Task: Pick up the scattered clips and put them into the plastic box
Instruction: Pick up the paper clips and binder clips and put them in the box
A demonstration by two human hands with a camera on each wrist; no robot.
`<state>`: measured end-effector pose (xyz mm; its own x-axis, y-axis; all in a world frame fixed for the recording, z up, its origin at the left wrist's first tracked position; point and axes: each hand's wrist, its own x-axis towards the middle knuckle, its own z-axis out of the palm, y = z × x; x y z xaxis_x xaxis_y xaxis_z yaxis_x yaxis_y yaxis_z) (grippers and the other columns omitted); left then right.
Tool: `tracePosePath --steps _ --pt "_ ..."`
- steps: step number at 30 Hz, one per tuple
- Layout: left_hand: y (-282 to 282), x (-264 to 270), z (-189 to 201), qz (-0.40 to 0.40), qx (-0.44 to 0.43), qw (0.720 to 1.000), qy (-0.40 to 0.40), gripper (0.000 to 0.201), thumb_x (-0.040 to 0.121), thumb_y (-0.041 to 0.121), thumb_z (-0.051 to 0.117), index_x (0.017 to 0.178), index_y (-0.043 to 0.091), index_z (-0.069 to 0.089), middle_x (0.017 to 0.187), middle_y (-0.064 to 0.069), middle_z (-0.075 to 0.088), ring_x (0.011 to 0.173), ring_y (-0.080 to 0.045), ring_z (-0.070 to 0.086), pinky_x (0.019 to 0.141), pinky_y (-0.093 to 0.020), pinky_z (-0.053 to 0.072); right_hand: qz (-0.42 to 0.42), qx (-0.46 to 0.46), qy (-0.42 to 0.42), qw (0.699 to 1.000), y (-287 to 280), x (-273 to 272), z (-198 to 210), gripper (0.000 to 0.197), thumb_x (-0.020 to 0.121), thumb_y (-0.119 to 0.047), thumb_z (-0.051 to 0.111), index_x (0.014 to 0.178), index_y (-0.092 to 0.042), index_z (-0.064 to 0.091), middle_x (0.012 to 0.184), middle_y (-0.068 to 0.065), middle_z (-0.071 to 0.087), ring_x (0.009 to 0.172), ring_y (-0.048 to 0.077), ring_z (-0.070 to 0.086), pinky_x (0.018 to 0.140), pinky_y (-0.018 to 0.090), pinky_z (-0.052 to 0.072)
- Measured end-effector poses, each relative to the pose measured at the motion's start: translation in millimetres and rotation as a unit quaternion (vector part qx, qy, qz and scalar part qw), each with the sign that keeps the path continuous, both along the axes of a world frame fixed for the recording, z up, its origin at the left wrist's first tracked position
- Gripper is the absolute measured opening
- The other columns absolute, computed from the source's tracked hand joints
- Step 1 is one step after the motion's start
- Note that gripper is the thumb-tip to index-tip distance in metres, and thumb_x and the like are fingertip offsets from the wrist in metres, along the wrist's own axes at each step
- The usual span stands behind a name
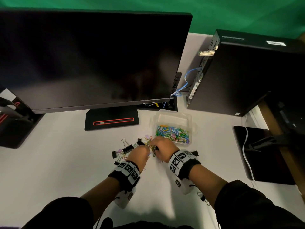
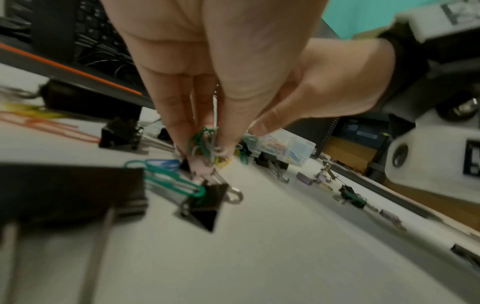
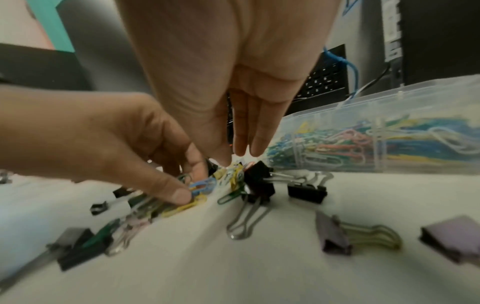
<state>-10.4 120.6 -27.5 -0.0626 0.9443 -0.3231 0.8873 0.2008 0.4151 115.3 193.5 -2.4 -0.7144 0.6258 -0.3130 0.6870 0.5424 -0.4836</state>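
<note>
A clear plastic box point(image 1: 193, 129) point(image 3: 389, 102) point(image 2: 294, 151) holding many coloured paper clips stands on the white desk. Just left of it lies a scatter of paper clips point(image 1: 149, 143) point(image 3: 233, 174) and black binder clips point(image 1: 127, 148) point(image 2: 205, 205) point(image 3: 259, 185). Both hands meet over this pile. My left hand point(image 1: 140, 151) point(image 2: 207, 152) point(image 3: 187, 185) pinches a small bunch of green and yellow paper clips between thumb and fingers. My right hand point(image 1: 163, 146) point(image 3: 233, 158) point(image 2: 259, 127) points straight fingers down onto the pile beside a black binder clip.
A dark monitor point(image 1: 92, 60) on a black stand point(image 1: 112, 120) rises behind the pile. A black computer tower point(image 1: 247, 76) with a blue cable point(image 1: 186, 80) stands behind the box. A black pad point(image 1: 264, 154) lies right. Purple binder clips point(image 3: 335, 234) lie nearer me.
</note>
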Motion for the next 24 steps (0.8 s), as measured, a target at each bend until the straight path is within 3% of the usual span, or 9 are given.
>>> tracePosePath --steps 3,6,11,13,15,17,19,20,24 --pt "-1.1 -13.3 -0.2 0.05 -0.001 0.997 -0.06 0.019 0.087 0.012 0.055 0.103 0.012 0.065 0.109 -0.007 0.067 0.101 -0.021 0.062 0.089 -0.028 0.047 0.037 0.009 -0.045 0.998 -2.0 -2.2 -5.5 0.05 0.084 -0.007 0.053 0.132 -0.008 0.041 0.136 0.015 0.043 0.125 0.029 0.042 0.103 0.034 0.037" --pt "-1.2 -24.3 3.0 0.064 -0.007 0.991 -0.121 0.024 0.086 0.013 0.061 0.109 0.011 0.065 0.11 -0.005 0.068 0.1 -0.016 0.062 0.086 -0.018 0.042 0.052 0.009 -0.057 0.997 -5.3 -1.2 -12.3 0.06 0.083 -0.014 0.057 0.138 -0.009 0.032 0.142 0.012 0.035 0.13 0.027 0.036 0.106 0.037 0.037" --pt "0.6 -38.6 5.2 0.066 -0.026 0.981 -0.179 0.028 0.085 0.019 0.065 0.113 0.018 0.065 0.11 -0.005 0.068 0.083 -0.007 0.057 0.077 -0.012 0.043 0.044 0.026 -0.011 0.999 -9.3 5.1 -21.0 0.043 0.081 -0.005 0.054 0.124 -0.014 0.052 0.122 0.011 0.051 0.116 0.029 0.047 0.096 0.035 0.042" --pt "2.4 -43.5 5.1 0.072 -0.021 0.978 -0.195 0.027 0.085 0.019 0.064 0.112 0.017 0.066 0.108 -0.006 0.07 0.082 -0.006 0.058 0.069 -0.005 0.043 0.01 0.011 0.012 1.0 -9.4 9.5 -21.7 0.043 0.08 -0.01 0.059 0.122 -0.017 0.054 0.118 0.009 0.053 0.114 0.026 0.048 0.092 0.031 0.042" --pt "5.2 -48.0 4.7 0.087 -0.01 0.974 -0.211 0.025 0.085 0.019 0.064 0.11 0.017 0.067 0.104 -0.006 0.071 0.082 -0.007 0.06 0.066 -0.001 0.039 -0.005 0.001 0.021 1.0 -8.8 11.5 -21.7 0.055 0.077 -0.022 0.067 0.129 -0.018 0.047 0.125 0.007 0.048 0.12 0.022 0.044 0.097 0.029 0.04" --pt "7.8 -51.5 4.2 0.118 -0.002 0.966 -0.229 0.024 0.083 0.018 0.065 0.107 0.016 0.068 0.1 -0.006 0.072 0.082 -0.01 0.062 0.073 -0.008 0.045 0.008 -0.006 -0.006 1.0 -9.1 9.8 -22.0 0.076 0.075 -0.034 0.071 0.139 -0.017 0.032 0.14 0.007 0.037 0.131 0.022 0.034 0.107 0.031 0.034" --pt "10.8 -54.4 2.4 0.157 -0.003 0.95 -0.268 0.024 0.082 0.015 0.067 0.106 0.014 0.069 0.096 -0.009 0.072 0.081 -0.014 0.065 0.083 -0.025 0.054 0.017 -0.008 -0.041 0.999 -11.5 6.1 -22.9 0.088 0.076 -0.041 0.069 0.144 -0.015 0.02 0.149 0.008 0.025 0.138 0.023 0.023 0.113 0.033 0.027" --pt "12.6 -55.3 2.3 0.174 -0.003 0.94 -0.293 0.025 0.082 0.013 0.066 0.107 0.012 0.068 0.094 -0.01 0.072 0.079 -0.014 0.066 0.082 -0.03 0.056 0.019 -0.002 -0.049 0.999 -13.0 4.5 -23.7 0.089 0.077 -0.042 0.067 0.144 -0.014 0.017 0.15 0.009 0.023 0.139 0.024 0.02 0.114 0.034 0.025" --pt "20.6 -57.3 4.0 0.233 -0.01 0.897 -0.375 0.029 0.085 0.01 0.063 0.114 0.006 0.063 0.104 -0.012 0.066 0.08 -0.008 0.062 0.059 -0.011 0.054 0.04 0.023 -0.052 0.998 -21.0 3.8 -25.3 0.066 0.084 -0.035 0.06 0.14 -0.013 0.031 0.147 0.007 0.028 0.135 0.025 0.025 0.11 0.035 0.029"
